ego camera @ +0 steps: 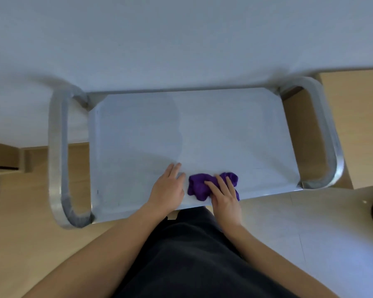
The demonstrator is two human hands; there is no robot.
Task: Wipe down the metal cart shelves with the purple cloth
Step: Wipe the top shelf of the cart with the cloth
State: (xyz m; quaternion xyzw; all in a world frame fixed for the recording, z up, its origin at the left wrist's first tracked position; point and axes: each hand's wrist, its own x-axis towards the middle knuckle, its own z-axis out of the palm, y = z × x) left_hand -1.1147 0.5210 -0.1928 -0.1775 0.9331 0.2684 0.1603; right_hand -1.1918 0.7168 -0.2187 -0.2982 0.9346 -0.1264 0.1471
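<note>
Purple cloth point(197, 186): bunched on the metal cart shelf point(138, 136), lower middle of the frame, near the front edge.
Right grip point(224, 196): fingers straight, pressing flat on the cloth.
Left grip point(167, 188): flat on the bare shelf, just left of the cloth, holding nothing.

A plain indoor room is shown, more likely a home or a small office than a workshop, though which one cannot be told. This is suggested by a bare white wall point(181, 35), a light wood floor point(19, 237) joined by pale tiles point(314, 237), and wooden furniture point(360, 125) set beside a steel cart point(138, 130).
</note>
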